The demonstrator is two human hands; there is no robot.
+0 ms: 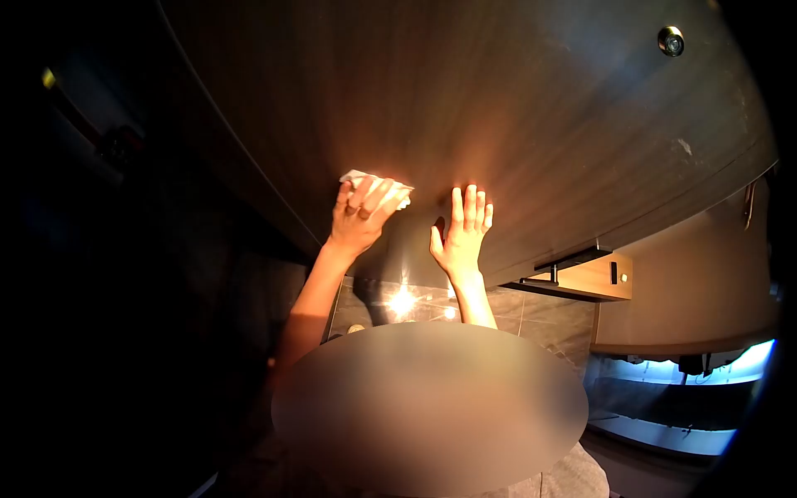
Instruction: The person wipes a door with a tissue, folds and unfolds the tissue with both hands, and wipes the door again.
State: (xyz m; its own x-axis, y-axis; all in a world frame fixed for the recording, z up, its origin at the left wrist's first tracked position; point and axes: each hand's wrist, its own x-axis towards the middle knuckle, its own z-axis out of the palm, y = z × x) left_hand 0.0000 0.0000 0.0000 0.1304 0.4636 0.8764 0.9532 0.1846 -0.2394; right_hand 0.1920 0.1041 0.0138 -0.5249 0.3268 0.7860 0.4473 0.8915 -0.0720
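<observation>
My left hand is closed over a folded white cloth, thin enough that it could be a wipe, and presses it to the dark wood-grain door. Part of the cloth is hidden under the fingers. To the right of it, my right hand lies against the same door, fingers straight and pointing up, thumb held apart, with nothing in it. A bright patch of light falls on both hands.
A round metal peephole sits in the door at upper right, and a dark lever handle sticks out lower right. Below is a shiny tiled floor reflecting lights. Blue-lit shelving stands at right. A blurred oval covers the lower middle.
</observation>
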